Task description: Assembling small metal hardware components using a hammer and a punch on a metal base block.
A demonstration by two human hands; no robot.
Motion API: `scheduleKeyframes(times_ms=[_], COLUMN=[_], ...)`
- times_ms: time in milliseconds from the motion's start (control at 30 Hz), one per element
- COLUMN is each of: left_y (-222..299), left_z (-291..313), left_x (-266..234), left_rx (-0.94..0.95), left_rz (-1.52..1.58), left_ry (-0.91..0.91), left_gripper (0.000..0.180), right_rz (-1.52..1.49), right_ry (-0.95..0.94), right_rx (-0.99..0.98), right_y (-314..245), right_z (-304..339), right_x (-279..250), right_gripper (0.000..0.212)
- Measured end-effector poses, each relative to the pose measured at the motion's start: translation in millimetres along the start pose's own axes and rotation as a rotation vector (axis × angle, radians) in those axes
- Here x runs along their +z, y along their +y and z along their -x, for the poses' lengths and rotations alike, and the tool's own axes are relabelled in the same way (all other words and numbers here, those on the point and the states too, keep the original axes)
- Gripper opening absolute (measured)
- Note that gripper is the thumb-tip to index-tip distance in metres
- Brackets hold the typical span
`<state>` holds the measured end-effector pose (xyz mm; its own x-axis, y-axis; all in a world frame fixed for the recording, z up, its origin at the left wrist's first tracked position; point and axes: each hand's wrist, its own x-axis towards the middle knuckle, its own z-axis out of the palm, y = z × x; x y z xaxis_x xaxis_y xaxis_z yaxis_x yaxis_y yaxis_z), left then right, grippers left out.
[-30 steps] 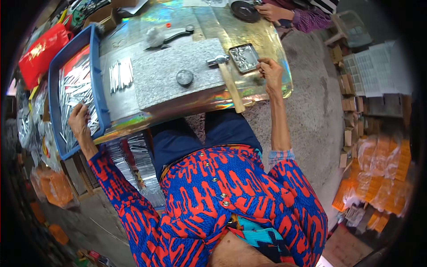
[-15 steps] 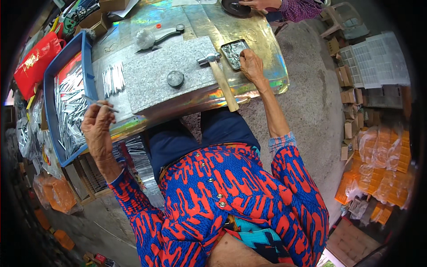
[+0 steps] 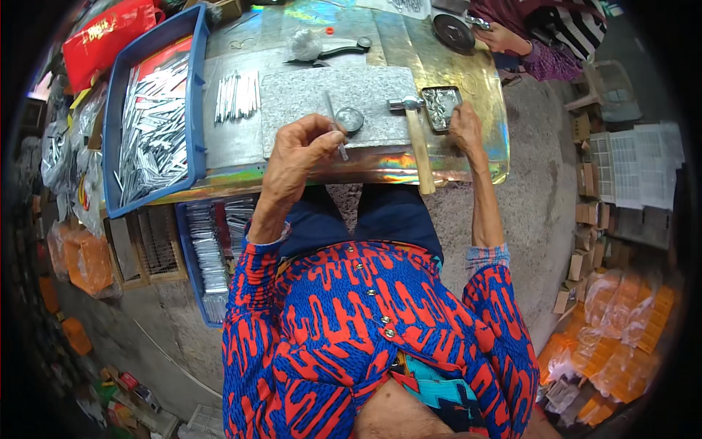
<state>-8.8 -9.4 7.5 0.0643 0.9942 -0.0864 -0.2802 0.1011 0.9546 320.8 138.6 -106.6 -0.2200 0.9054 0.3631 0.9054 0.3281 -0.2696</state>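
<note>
My left hand [image 3: 300, 150] is closed in a pinch on a thin metal strip [image 3: 328, 104], which stands tilted over the near edge of a speckled stone slab [image 3: 292, 95]. Right beside the strip, a small round block with a shiny top [image 3: 350, 119] sits on the slab. My right hand [image 3: 466, 133] is at the right edge of a dark tray [image 3: 424, 110] of small metal pieces [image 3: 439, 104]. Its fingers are drawn together; whatever they hold is hidden. Between the hands lies a hammer [image 3: 421, 150], head on the slab and wooden handle overhanging the table edge.
A blue bin [image 3: 196, 110] heaped with metal strips [image 3: 157, 110] stands at the left, beside a row of strips [image 3: 237, 96]. Black-handled pliers [image 3: 344, 51] lie behind the slab. At the far right another person's hand [image 3: 504, 38] is near a dark round dish [image 3: 453, 33].
My left hand has moved right, from beside the blue bin to the slab, carrying the strip. My right hand has shifted slightly toward the tray's right edge. The view has swung left.
</note>
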Motion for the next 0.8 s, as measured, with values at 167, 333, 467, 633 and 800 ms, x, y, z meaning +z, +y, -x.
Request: scheduleKeyframes(times_ms=[167,333,467,633,800], left_y=[-1.2,-4.1,-5.9,-2.9,9.3], left_z=[0.5,2.0,6.1,12.3,19.6], left_x=[3.7,10.1,16.6,16.2,20.0], left_rx=[0.025,0.121,0.160,0.221,0.248], left_rz=[-0.109,-0.345,-0.437,-0.583,-0.469], left_ry=[-0.064,0.089,0.223,0.155,0.236], left_gripper=[0.019,0.019,0.017,0.015,0.013], right_rz=[-0.940,-1.530,-1.721,-1.833,-1.833], right_ry=[-0.079,-0.081,-0.288,-0.361,-0.402], right_rx=[0.453,0.532,0.460,0.450,0.483], right_y=[-33.5,-121.0,-170.5,-196.4,-203.5], right_z=[0.8,5.6,13.1,17.1,26.5], right_x=[-32.8,-84.7,-99.7,-87.3,-77.8], right_gripper=[0.009,0.007,0.012,0.011,0.011])
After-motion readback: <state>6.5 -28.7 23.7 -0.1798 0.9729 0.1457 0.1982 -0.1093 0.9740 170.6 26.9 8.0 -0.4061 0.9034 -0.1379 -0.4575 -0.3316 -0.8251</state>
